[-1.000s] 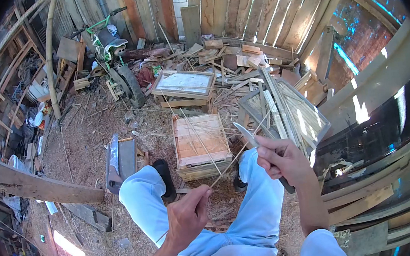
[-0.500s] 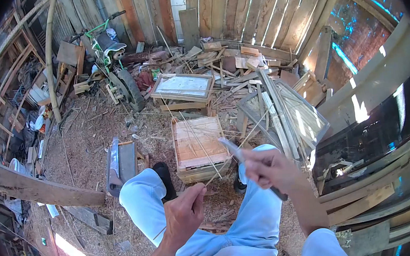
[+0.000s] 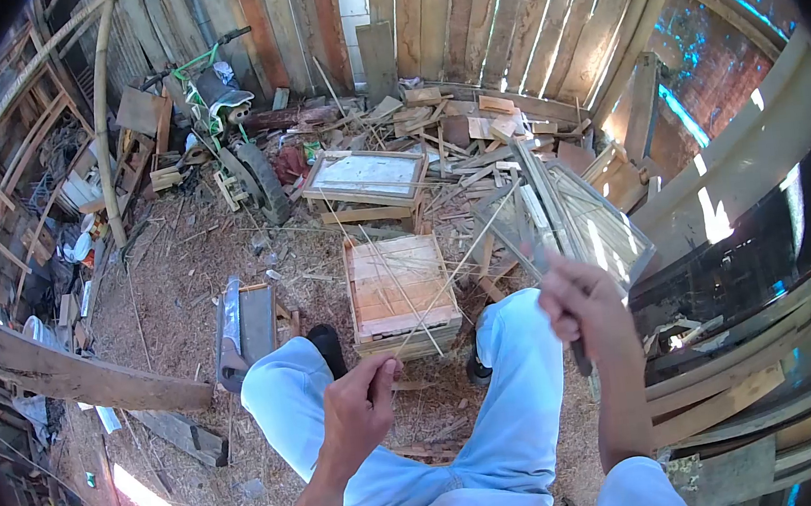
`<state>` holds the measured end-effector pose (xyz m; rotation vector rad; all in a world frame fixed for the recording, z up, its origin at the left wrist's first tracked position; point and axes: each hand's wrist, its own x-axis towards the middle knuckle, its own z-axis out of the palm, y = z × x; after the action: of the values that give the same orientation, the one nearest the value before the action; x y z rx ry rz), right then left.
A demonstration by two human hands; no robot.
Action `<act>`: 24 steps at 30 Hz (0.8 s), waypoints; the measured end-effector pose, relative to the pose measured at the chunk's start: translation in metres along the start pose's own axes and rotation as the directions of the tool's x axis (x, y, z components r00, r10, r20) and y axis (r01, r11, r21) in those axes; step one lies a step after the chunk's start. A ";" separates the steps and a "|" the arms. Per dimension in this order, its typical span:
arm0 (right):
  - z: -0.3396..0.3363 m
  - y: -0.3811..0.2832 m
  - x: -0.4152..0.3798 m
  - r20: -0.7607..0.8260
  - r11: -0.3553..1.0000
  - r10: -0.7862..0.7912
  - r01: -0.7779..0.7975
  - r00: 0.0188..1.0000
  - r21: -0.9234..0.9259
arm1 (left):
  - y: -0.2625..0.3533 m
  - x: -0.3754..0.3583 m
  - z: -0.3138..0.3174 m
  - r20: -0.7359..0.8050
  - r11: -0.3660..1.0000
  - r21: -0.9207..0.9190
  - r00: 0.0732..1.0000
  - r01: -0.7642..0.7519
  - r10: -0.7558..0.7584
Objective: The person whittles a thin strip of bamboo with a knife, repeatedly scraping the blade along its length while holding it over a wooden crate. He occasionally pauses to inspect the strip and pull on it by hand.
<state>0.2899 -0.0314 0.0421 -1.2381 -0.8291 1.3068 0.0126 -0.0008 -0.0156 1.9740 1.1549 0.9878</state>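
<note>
My left hand (image 3: 355,403) is closed in a pinch on a thin wooden strip (image 3: 470,258), which slants up and to the right over the wooden box (image 3: 415,341) between my feet. Out to the right, above my knee, my right hand (image 3: 584,305) grips a knife (image 3: 583,361). Its dark handle end shows below the fist, and the blade above is smeared by motion. Knife and strip are apart. Another thin strip (image 3: 390,274) lies slantwise across the box.
Left of my feet, a handsaw (image 3: 229,336) lies on a small bench (image 3: 257,320). Beyond the box stands a framed panel (image 3: 363,173), with heaped wood scraps (image 3: 471,127) behind. A slatted frame (image 3: 605,222) leans at right. A green bike (image 3: 236,142) stands at the back left.
My right hand has moved right with the knife, away from the strip. The strip in my left hand now points more steeply upward. My left hand has shifted slightly.
</note>
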 end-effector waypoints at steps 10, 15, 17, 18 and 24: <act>0.031 0.028 0.002 0.428 0.996 0.081 -0.086 0.900 -0.006 | 0.019 0.009 0.003 0.137 0.971 -0.229 0.990 0.070 -0.039; 0.034 0.008 -0.002 0.411 0.988 0.131 -0.087 0.902 -0.124 | 0.013 0.003 0.003 0.163 0.957 -0.276 0.986 0.084 -0.040; 0.046 0.023 -0.008 0.455 0.987 0.159 -0.134 0.876 -0.089 | 0.016 0.004 0.005 0.173 0.959 -0.270 0.984 0.086 -0.039; 0.051 0.027 -0.009 0.472 0.979 0.205 -0.172 0.858 -0.114 | 0.017 0.005 0.006 0.150 0.966 -0.255 0.989 0.050 -0.012; 0.052 0.021 -0.011 0.487 0.974 0.225 -0.177 0.844 -0.143 | 0.022 0.001 0.004 0.120 0.994 -0.102 0.992 -0.036 0.048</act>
<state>0.2339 -0.0352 0.0350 -1.0873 -1.1598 1.8247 0.0254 -0.0097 0.0010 1.9573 0.9816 0.9142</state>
